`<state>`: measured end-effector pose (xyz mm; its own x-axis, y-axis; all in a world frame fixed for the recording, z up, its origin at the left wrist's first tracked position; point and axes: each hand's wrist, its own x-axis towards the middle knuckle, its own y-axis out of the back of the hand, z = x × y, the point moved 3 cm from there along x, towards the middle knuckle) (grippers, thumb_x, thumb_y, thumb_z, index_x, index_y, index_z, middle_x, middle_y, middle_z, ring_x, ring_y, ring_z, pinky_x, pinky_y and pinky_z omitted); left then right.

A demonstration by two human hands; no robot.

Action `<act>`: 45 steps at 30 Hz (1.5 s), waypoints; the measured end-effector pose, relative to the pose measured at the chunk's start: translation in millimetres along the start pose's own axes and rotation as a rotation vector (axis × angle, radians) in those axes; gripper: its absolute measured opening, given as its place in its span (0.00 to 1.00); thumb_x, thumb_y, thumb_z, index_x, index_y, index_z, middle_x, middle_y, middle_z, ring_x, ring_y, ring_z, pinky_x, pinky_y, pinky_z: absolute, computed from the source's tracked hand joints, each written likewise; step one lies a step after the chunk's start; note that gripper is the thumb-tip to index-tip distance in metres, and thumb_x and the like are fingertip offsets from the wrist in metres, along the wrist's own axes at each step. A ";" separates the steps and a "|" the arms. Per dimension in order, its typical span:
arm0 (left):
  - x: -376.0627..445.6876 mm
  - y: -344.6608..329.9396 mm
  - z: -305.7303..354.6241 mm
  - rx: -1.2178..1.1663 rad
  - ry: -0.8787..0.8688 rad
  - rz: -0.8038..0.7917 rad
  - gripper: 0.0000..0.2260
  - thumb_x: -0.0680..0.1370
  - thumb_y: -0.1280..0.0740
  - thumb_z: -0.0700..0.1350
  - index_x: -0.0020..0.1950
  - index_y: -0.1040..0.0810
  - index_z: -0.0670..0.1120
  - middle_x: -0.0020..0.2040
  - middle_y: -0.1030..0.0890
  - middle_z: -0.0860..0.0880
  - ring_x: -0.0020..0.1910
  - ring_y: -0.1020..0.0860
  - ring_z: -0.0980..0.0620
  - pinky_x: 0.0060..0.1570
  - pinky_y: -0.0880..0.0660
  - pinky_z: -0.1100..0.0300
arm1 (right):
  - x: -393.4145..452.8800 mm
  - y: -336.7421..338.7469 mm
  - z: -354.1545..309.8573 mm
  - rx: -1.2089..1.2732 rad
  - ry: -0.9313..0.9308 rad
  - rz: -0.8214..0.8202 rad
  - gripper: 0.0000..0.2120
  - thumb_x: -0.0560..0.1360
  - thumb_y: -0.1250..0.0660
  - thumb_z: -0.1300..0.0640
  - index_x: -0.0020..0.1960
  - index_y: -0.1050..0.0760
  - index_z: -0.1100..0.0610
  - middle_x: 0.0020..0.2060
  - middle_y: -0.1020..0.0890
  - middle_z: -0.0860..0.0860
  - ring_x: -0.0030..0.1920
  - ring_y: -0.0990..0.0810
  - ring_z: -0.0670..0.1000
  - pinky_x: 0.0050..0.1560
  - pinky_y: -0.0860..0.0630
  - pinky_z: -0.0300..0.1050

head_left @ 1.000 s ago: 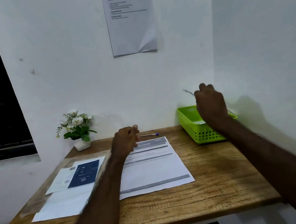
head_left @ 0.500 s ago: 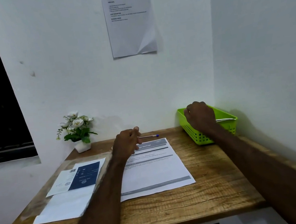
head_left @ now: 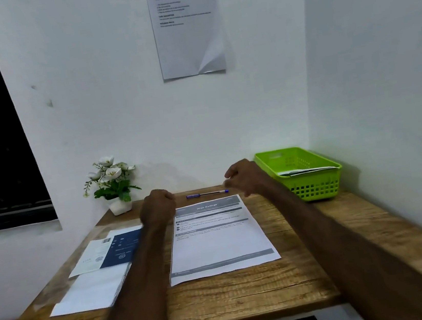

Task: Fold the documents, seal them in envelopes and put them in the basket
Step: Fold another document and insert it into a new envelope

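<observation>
The print on the document [head_left: 218,235] is mostly too small and blurred to read past its grey heading, and the left forearm covers part of the envelopes [head_left: 99,271] stacked to the left of it. The left hand [head_left: 157,207] is curled into a loose fist at the sheet's far left corner, holding nothing visible. The right hand [head_left: 245,176] hovers over the far right corner, fingers loosely bent and empty, slightly blurred. Between the hands lies a slim pen [head_left: 207,194]. Right of the right hand sits the green plastic basket [head_left: 315,186], its walls a square lattice, white paper edges showing inside. The wooden table [head_left: 249,297] is rough-grained.
</observation>
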<state>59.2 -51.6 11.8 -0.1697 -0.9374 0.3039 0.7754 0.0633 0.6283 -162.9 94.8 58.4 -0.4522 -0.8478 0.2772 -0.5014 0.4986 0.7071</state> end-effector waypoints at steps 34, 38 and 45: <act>-2.0 -12.0 -25.4 0.376 -0.124 0.132 0.11 0.80 0.30 0.51 0.57 0.14 0.47 0.56 0.15 0.45 0.55 0.18 0.43 0.53 0.22 0.49 | 2.7 -47.0 41.7 -0.380 0.133 -0.132 0.27 0.73 0.27 0.38 0.67 0.22 0.50 0.64 0.19 0.53 0.64 0.22 0.54 0.55 0.30 0.42; -6.1 -9.4 -18.5 0.383 -0.102 0.172 0.15 0.79 0.29 0.52 0.60 0.20 0.44 0.57 0.17 0.42 0.57 0.19 0.41 0.52 0.22 0.49 | 8.6 -44.0 46.6 -0.343 0.064 -0.168 0.34 0.68 0.23 0.38 0.71 0.23 0.47 0.67 0.22 0.51 0.66 0.24 0.52 0.59 0.29 0.42; -15.4 -21.3 1.8 0.518 -0.096 -0.006 0.14 0.79 0.30 0.52 0.59 0.18 0.45 0.59 0.17 0.46 0.58 0.19 0.46 0.51 0.23 0.55 | 10.1 -33.7 56.8 -0.265 -0.036 -0.199 0.32 0.66 0.20 0.49 0.68 0.21 0.56 0.65 0.20 0.54 0.62 0.20 0.54 0.61 0.23 0.45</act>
<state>44.2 -37.9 -4.9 -0.2468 -0.9043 0.3484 0.3763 0.2419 0.8944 -192.4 79.7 0.4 -0.3927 -0.9146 0.0967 -0.3758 0.2556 0.8908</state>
